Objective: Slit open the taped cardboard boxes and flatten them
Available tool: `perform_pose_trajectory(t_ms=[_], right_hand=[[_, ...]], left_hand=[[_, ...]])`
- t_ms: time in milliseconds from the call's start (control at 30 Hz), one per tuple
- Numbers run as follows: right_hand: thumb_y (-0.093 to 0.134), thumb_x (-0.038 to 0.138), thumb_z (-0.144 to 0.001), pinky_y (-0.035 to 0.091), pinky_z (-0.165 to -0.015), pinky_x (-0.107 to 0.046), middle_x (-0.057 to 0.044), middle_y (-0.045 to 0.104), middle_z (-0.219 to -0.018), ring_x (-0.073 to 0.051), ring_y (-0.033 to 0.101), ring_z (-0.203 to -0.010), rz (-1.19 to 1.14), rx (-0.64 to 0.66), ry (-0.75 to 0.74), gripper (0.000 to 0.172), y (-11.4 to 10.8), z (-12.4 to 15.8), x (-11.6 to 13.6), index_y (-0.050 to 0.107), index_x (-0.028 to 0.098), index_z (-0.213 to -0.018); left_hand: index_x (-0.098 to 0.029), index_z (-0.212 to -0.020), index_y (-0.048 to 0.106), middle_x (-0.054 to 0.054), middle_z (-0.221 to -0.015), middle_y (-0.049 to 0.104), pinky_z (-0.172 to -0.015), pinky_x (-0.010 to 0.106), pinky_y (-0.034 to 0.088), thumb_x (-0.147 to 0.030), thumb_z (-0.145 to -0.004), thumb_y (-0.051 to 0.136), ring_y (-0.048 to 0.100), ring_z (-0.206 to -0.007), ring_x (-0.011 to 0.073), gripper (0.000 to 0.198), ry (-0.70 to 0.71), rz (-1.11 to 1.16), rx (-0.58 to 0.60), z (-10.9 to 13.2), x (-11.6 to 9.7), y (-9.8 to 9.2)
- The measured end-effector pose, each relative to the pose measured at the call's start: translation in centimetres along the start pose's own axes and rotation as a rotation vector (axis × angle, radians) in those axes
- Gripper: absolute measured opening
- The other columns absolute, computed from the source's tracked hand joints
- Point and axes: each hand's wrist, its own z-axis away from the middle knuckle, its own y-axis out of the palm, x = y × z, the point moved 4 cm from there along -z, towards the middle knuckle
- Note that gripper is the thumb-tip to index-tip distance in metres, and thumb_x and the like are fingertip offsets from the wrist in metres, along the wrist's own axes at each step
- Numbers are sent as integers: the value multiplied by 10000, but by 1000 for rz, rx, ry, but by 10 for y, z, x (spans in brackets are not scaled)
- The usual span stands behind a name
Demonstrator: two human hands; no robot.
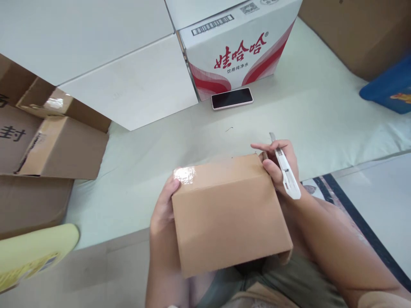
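Note:
A small brown cardboard box (227,214) sits in front of me over my lap, with clear tape at its far left corner. My left hand (163,205) grips the box's left side, thumb on top near the tape. My right hand (279,164) holds a white utility knife (285,171) with its blade pointing away, and its thumb rests against the box's far right corner.
A white and red printed carton (237,47) stands ahead, with a dark phone (231,98) lying before it. Opened brown boxes (48,145) lie at the left, a yellow item (32,252) at lower left, a blue object (388,87) and a large brown box (359,30) at the right.

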Motion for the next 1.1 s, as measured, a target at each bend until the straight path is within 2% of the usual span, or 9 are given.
perform_pose_trajectory(t_ms=[67,133,233,367,567,767,867,1000,1100], right_hand=[[735,469,-836,451,-568,-315,0,700,-836,-139,557,-583,38,-45,17,364,-1,1,-1,455,268,-951],[713,370,-842,419,-529,-301,47,587,-663,-138,515,-538,72,-146,35,281,-4,2,-2,467,264,-926],[661,242,-802,340,-449,-279,85,451,-538,-127,422,-447,41,-338,64,227,-9,1,-3,447,266,-873],[641,219,-719,290,-400,-251,114,374,-471,-115,369,-391,-67,-496,133,281,-14,-5,0,384,272,-819],[608,214,-650,325,-415,-230,129,389,-450,-101,365,-395,-132,-559,130,289,-15,-8,4,377,270,-815],[617,197,-677,320,-423,-242,123,384,-452,-108,379,-405,-98,-589,65,278,-22,-9,2,384,270,-809],[632,183,-701,313,-421,-258,114,363,-446,-111,360,-403,-68,-590,-11,277,-29,-11,5,387,271,-795],[587,148,-680,261,-392,-265,109,327,-429,-114,313,-381,-93,-578,-31,245,-33,-12,7,400,268,-783],[555,123,-651,246,-390,-250,109,310,-433,-114,295,-382,-142,-596,-48,240,-33,-11,9,405,263,-775]], left_hand=[[-212,-900,675,58,-817,708,-638,350,523,-504,-704,770,691,-751,265,364,-32,13,26,-4,3,-2],[-212,-883,662,40,-794,694,-613,326,498,-480,-686,791,664,-700,235,357,-44,9,59,-8,4,-4],[-204,-876,658,23,-771,670,-575,285,444,-456,-659,820,608,-636,186,371,-45,-2,139,-13,6,-2],[-188,-941,681,45,-914,688,-607,256,447,-470,-657,846,615,-708,168,433,-15,-34,187,-13,8,1],[-178,-922,683,55,-954,678,-603,244,451,-477,-622,878,605,-713,159,466,12,-89,193,-14,7,0],[-174,-856,673,67,-1124,672,-631,257,467,-481,-570,898,615,-771,164,476,50,-93,183,-19,5,1],[-173,-853,688,58,-1073,663,-632,252,473,-482,-555,908,612,-775,165,482,31,-102,209,-22,9,2],[-172,-934,711,53,-944,648,-618,239,458,-505,-587,893,602,-750,164,514,-14,-130,237,-25,16,2],[-178,-933,704,63,-1011,657,-628,238,467,-504,-590,893,612,-780,171,511,-21,-148,233,-26,17,2]])
